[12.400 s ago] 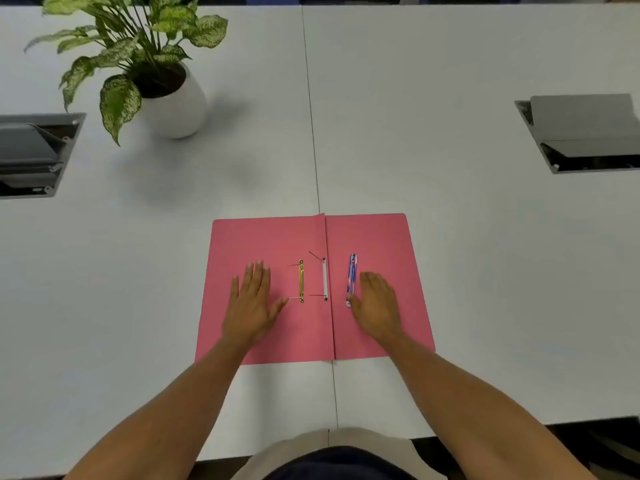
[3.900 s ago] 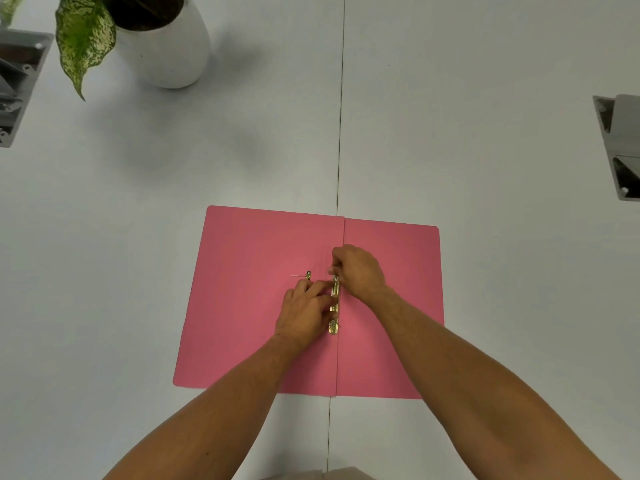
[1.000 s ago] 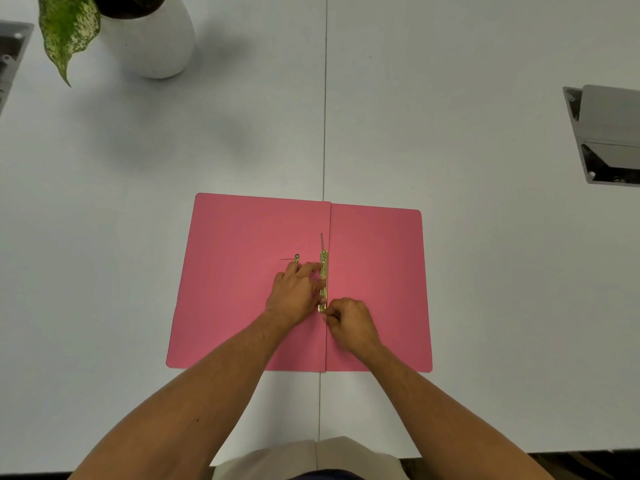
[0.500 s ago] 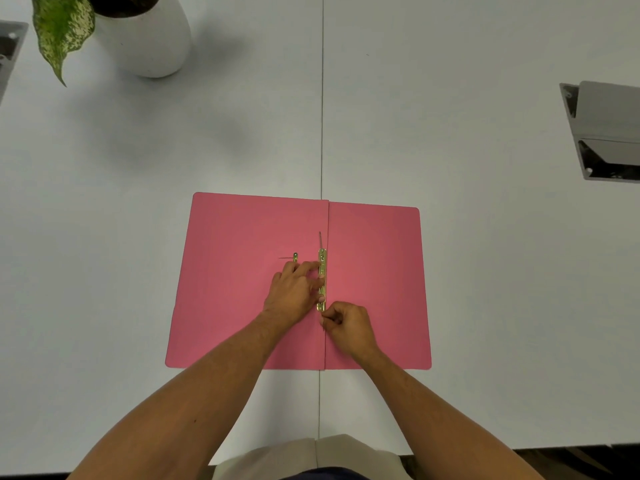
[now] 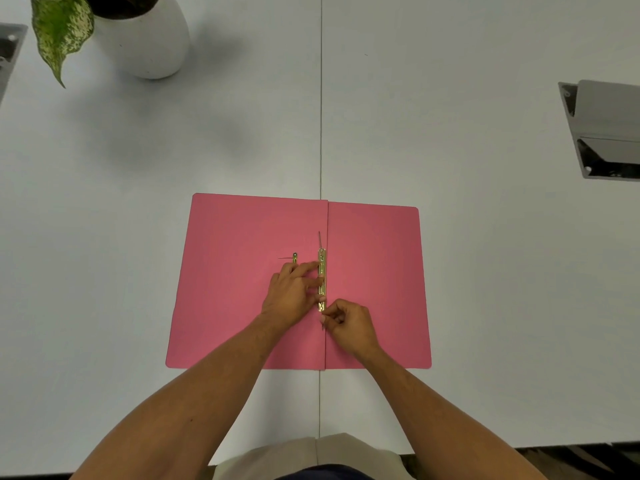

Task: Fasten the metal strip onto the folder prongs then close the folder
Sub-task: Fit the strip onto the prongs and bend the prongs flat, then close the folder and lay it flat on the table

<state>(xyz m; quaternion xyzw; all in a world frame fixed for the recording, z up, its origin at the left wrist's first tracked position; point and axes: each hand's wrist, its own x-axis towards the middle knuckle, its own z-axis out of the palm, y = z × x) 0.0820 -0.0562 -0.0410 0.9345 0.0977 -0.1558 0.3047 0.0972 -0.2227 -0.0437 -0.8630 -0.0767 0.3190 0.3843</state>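
Observation:
The pink folder [image 5: 235, 237] lies open and flat on the white table. A gold metal strip [image 5: 322, 271] runs along its centre fold. One thin prong [image 5: 319, 239] sticks up past the strip's far end. My left hand [image 5: 292, 294] rests on the left flap, its fingertips pressing the strip's middle. My right hand [image 5: 346, 322] pinches the near prong at the strip's near end. A second gold fastener piece [image 5: 294, 257] lies on the left flap, mostly hidden under my left hand.
A white plant pot [image 5: 145, 39] with a speckled leaf [image 5: 60, 32] stands at the far left. Grey cable boxes are set into the table at the right edge [image 5: 604, 129] and the far left edge [image 5: 8, 50]. A seam [image 5: 321, 98] splits the table.
Over the last second my right hand has stayed pinched at the strip's near end and shifted only slightly. My left hand keeps pressing the strip.

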